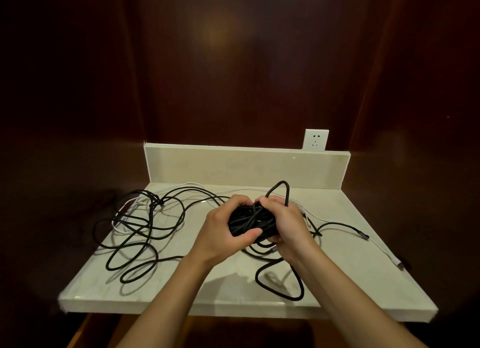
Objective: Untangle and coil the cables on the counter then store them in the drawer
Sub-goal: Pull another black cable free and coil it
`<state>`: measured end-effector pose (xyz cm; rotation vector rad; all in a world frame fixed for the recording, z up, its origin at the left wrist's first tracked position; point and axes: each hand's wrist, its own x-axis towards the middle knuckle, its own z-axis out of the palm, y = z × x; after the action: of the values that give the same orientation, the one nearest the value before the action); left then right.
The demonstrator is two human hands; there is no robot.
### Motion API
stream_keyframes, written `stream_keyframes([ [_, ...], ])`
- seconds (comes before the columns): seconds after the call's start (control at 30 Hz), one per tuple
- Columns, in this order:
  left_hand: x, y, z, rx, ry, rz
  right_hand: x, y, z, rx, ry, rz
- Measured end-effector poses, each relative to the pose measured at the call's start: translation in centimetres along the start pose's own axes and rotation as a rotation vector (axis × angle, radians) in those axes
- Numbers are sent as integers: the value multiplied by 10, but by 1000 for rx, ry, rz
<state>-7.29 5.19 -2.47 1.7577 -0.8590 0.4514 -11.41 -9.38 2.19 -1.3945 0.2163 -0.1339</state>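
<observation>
- Clearly, only part of the work has been done: a black bundle [250, 221] of wound cable is held above the counter [233, 290], between the two hands.
- A long run of loose black cable [135, 233] is left sprawled in open loops over the left half of the counter, crossed by a thin white cable [122, 212]; these are judged to be not yet untangled.
- Another black loop [283, 282] lies on the counter near the front edge, below the hands, and one loop stands up behind the bundle.
- On the right, a white lead [381, 246] and a dark plug end are seen stretched toward the counter's right edge.
- No drawer is shown, so storing is judged to be wholly outstanding, as is the coiling of the white cables.
- The left hand [226, 231] is curled round the bundle's left side, with the thumb pressed across its lower front and the fingers wrapped over its top.
- The right hand [283, 223] is closed on the bundle's right side; its fingertips [265, 201] are hooked over the upper strands, touching those of the left hand.
- The bundle is thus enclosed on both sides, with only its middle strands exposed between the palms.
- A wall socket [315, 140] is set above the backsplash, well apart from the cables.
</observation>
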Motion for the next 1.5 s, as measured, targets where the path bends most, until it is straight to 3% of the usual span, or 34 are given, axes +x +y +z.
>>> stream_keyframes([
  [0.1, 1, -3, -1, -2, -7, 5, 2, 0, -2, -25, -39, 37],
  [0.27, -6, -3, 8, -72, 156, 58, -1, 0, 1, -29, -95, 65],
  [0.47, -1, -1, -7, 116, 189, 285, -3, -12, -5, -266, -140, 42],
  [0.6, 1, -4, -17, 176, 165, 362, 0, -26, -12, -366, -84, -106],
  [0.77, -1, -2, -19, 103, 157, 331, 16, -43, -27, -371, -106, -387],
  [0.9, 1, 12, -18, 72, 157, 366, 35, -50, -33, -447, -80, -505],
  [1.13, 15, 32, -20, 4, 429, 226, 49, -14, -22, -619, -99, -468],
  [1.4, 38, 23, -26, 8, 631, 7, 22, 22, -14, -814, -392, -398],
  [1.5, 42, 19, -23, 32, 680, -67, 19, 29, -13, -976, -549, -467],
])
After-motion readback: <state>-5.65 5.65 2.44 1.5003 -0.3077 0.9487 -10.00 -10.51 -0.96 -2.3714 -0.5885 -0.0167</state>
